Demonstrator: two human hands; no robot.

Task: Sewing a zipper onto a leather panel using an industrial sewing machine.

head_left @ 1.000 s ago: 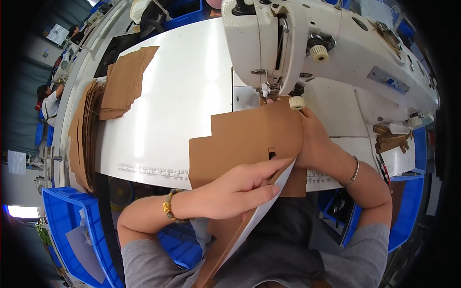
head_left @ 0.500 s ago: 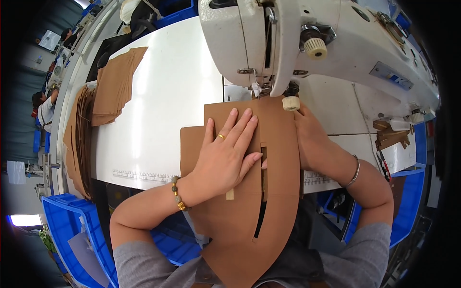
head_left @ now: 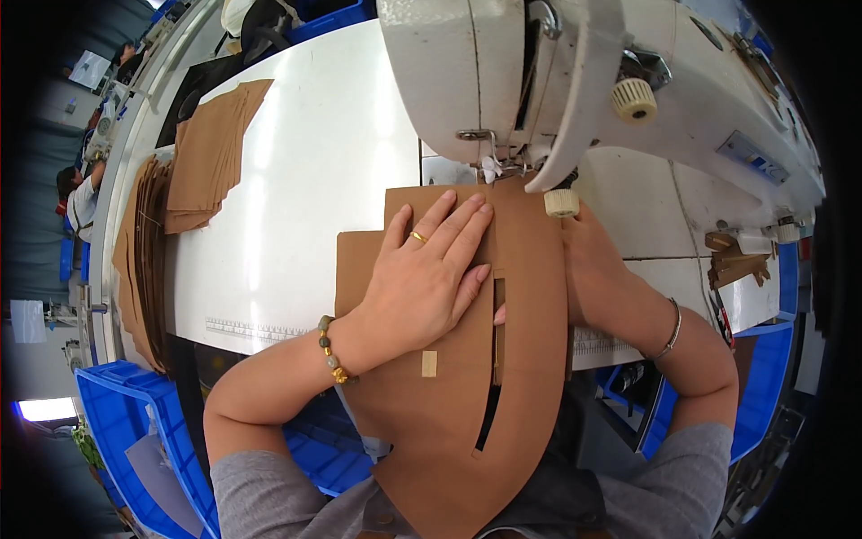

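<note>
A large brown fabric piece point(head_left: 530, 296) with a long slit lies on the white table point(head_left: 305, 198), hanging over the front edge onto my lap. Its far edge sits under the needle of a white sewing machine point(head_left: 557, 81). My left hand point(head_left: 426, 278) lies flat on the piece with fingers spread, pressing it down left of the slit. My right hand point(head_left: 593, 269) rests on the piece's right side, close to the machine; its fingers are hidden behind the machine's knob, so its grip is unclear.
Stacks of cut brown pieces point(head_left: 211, 153) lie at the table's far left, with more point(head_left: 144, 260) along its left edge. Blue plastic bins point(head_left: 135, 431) stand below the table left and right. Another person point(head_left: 81, 193) sits far left.
One second ago my left hand held the folded piece up by its edge. It has since been laid flat and slid toward the needle, with my left hand pressing on it.
</note>
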